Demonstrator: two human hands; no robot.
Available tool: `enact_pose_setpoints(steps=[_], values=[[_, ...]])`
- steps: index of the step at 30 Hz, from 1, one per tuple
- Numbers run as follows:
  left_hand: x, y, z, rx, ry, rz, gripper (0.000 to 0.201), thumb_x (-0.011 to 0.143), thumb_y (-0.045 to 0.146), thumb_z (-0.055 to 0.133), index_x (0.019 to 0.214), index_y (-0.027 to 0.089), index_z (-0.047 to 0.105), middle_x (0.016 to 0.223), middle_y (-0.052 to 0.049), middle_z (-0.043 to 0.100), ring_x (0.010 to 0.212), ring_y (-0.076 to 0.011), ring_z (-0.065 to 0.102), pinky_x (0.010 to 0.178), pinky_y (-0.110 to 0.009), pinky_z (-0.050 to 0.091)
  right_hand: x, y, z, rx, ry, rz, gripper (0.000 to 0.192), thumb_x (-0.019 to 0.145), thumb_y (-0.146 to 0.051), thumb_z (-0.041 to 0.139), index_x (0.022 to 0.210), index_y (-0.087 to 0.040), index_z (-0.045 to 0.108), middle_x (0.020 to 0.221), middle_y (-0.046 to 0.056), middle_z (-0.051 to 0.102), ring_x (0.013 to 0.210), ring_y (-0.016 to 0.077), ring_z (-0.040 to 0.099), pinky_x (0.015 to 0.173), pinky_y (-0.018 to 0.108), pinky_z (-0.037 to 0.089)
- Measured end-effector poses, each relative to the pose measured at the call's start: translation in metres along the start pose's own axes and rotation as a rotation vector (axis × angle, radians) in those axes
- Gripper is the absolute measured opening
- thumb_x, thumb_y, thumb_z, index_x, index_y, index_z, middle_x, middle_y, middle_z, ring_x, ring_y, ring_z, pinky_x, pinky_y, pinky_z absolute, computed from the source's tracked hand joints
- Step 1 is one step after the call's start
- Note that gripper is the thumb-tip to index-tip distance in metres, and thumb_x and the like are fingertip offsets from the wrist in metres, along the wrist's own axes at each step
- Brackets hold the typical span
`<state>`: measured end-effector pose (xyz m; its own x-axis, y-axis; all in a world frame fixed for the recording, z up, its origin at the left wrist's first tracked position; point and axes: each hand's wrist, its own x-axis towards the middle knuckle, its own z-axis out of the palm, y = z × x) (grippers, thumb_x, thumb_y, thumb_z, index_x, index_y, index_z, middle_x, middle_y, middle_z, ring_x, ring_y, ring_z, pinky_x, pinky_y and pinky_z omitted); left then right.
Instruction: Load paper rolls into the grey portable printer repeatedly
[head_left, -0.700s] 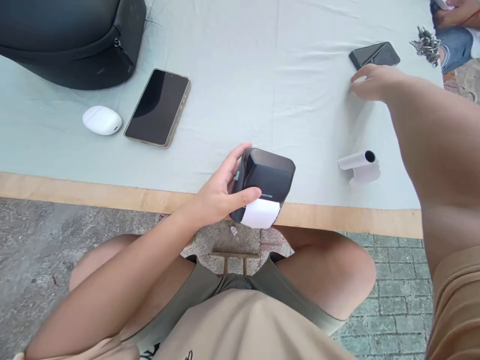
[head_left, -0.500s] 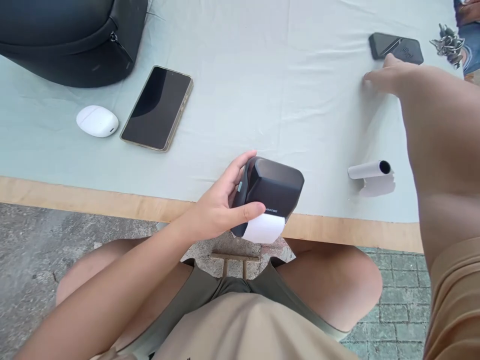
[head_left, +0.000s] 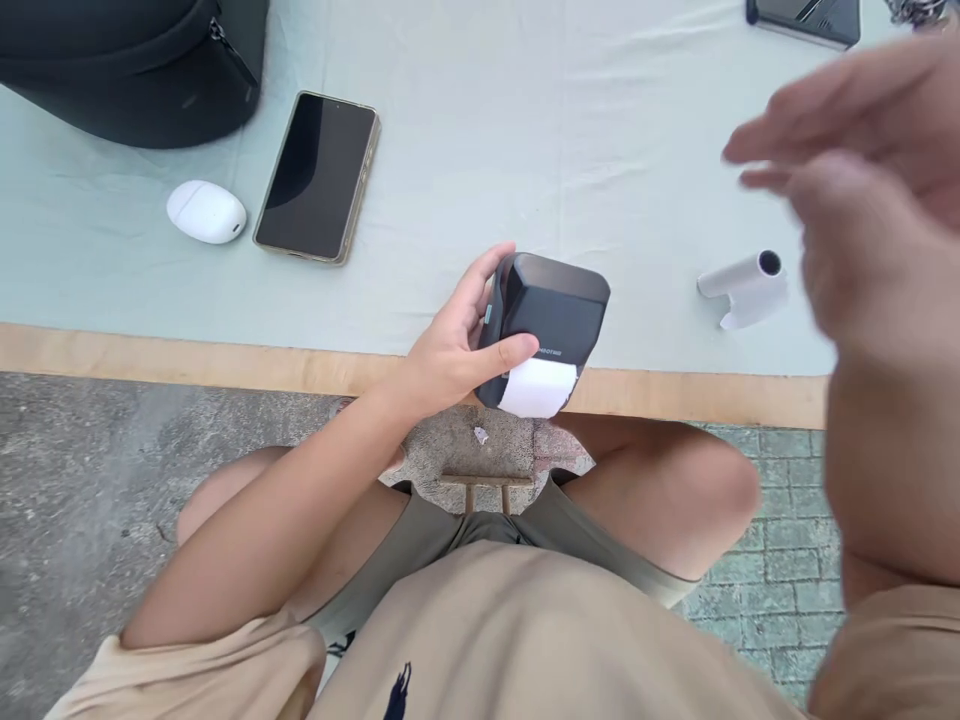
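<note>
My left hand [head_left: 469, 335] is wrapped round a small black label printer [head_left: 559, 300], its thumb lying across the top. White paper [head_left: 538, 388] sticks out of the printer's near side. The printer is held over the wooden table edge. Raised over the right side of the table, my right hand [head_left: 862, 170] is blurred, with its thumb and fingers apart and nothing visible in them. Below and left of that hand lies a roll of white paper [head_left: 739, 278] with a loose flap and a dark hollow end.
A black bag [head_left: 150, 75] stands at the far left. Before it lie a white oval case [head_left: 206, 212] and a smartphone [head_left: 319, 178]. A dark phone [head_left: 806, 18] and a metal bunch [head_left: 916, 10] are at the far right. A pale cloth [head_left: 465, 130] covers the table.
My right hand has come back from beside the dark phone towards me and lifted, its fingers parted. My left hand still holds the printer. The whole view has shifted slightly.
</note>
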<state>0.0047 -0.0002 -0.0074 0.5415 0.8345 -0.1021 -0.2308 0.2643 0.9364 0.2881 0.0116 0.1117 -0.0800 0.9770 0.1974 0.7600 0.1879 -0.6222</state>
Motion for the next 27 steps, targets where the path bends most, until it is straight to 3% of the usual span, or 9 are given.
enact_pose_setpoints(steps=[2, 4, 8, 11, 15, 19, 24, 27], values=[[0.001, 0.0, 0.001, 0.016, 0.017, 0.002, 0.098, 0.08, 0.058, 0.086, 0.163, 0.038, 0.038, 0.171, 0.0, 0.052, 0.161, -0.0362, 0.049, 0.133, -0.051, 0.049, -0.036, -0.018, 0.034, 0.138, 0.022, -0.086, 0.037, 0.101, -0.051, 0.061, 0.135, -0.037, 0.06, 0.145, 0.004, 0.065, 0.144, 0.0293, 0.06, 0.121, 0.056, 0.054], [0.001, 0.002, 0.002, -0.003, 0.055, -0.023, 0.089, 0.086, 0.067, 0.074, 0.163, 0.038, 0.039, 0.171, 0.002, 0.053, 0.163, -0.036, 0.046, 0.133, -0.054, 0.049, -0.055, -0.019, 0.065, 0.166, -0.014, -0.026, 0.053, 0.099, -0.055, 0.062, 0.146, -0.036, 0.047, 0.159, 0.008, 0.053, 0.152, 0.0308, 0.053, 0.123, 0.058, 0.053], [0.002, 0.005, 0.006, -0.078, 0.09, -0.012, 0.074, 0.092, 0.065, 0.068, 0.159, 0.04, 0.046, 0.164, 0.006, 0.06, 0.166, -0.0341, 0.044, 0.13, -0.055, 0.052, -0.061, 0.0, 0.099, 0.337, -0.259, 0.013, 0.069, 0.1, -0.066, 0.054, 0.157, -0.036, 0.029, 0.164, 0.011, 0.043, 0.139, 0.0299, 0.063, 0.11, 0.054, 0.063], [0.002, 0.003, 0.008, -0.172, 0.132, 0.044, 0.057, 0.097, 0.061, 0.069, 0.148, 0.039, 0.058, 0.151, 0.006, 0.07, 0.164, -0.0298, 0.047, 0.128, -0.049, 0.054, -0.059, 0.01, 0.107, 0.513, -0.251, -0.013, 0.068, 0.101, -0.064, 0.059, 0.156, -0.041, 0.027, 0.153, 0.009, 0.05, 0.116, 0.0236, 0.072, 0.089, 0.042, 0.069], [0.002, 0.002, 0.012, -0.255, 0.172, 0.061, 0.043, 0.098, 0.064, 0.069, 0.117, 0.025, 0.075, 0.132, -0.003, 0.081, 0.155, -0.0306, 0.059, 0.119, -0.043, 0.062, -0.056, 0.011, 0.114, 0.702, -0.211, -0.042, 0.062, 0.1, -0.051, 0.068, 0.151, -0.044, 0.032, 0.143, 0.004, 0.055, 0.091, 0.0142, 0.071, 0.084, 0.035, 0.068], [0.003, 0.005, 0.015, -0.265, 0.21, 0.041, 0.036, 0.104, 0.054, 0.065, 0.1, 0.02, 0.077, 0.115, -0.005, 0.085, 0.141, -0.0297, 0.071, 0.112, -0.042, 0.066, -0.052, 0.008, 0.117, 0.72, -0.222, -0.066, 0.073, 0.098, -0.044, 0.073, 0.159, -0.041, 0.034, 0.152, 0.008, 0.051, 0.094, 0.0149, 0.072, 0.09, 0.034, 0.069], [0.005, 0.006, 0.008, -0.307, 0.2, 0.024, 0.03, 0.109, 0.038, 0.059, 0.098, 0.02, 0.081, 0.099, -0.001, 0.086, 0.113, -0.021, 0.084, 0.099, -0.032, 0.069, -0.054, 0.009, 0.115, 0.653, -0.219, -0.197, 0.093, 0.095, -0.038, 0.076, 0.172, -0.045, 0.024, 0.158, 0.008, 0.051, 0.108, 0.0197, 0.074, 0.102, 0.04, 0.07], [0.007, 0.005, 0.005, -0.356, 0.161, -0.018, 0.033, 0.109, 0.04, 0.056, 0.107, 0.02, 0.083, 0.106, -0.001, 0.087, 0.105, -0.0181, 0.084, 0.094, -0.029, 0.07, -0.056, 0.012, 0.109, 0.606, -0.21, -0.19, 0.094, 0.093, -0.034, 0.079, 0.171, -0.05, 0.029, 0.162, 0.005, 0.051, 0.109, 0.0218, 0.077, 0.1, 0.042, 0.072]])
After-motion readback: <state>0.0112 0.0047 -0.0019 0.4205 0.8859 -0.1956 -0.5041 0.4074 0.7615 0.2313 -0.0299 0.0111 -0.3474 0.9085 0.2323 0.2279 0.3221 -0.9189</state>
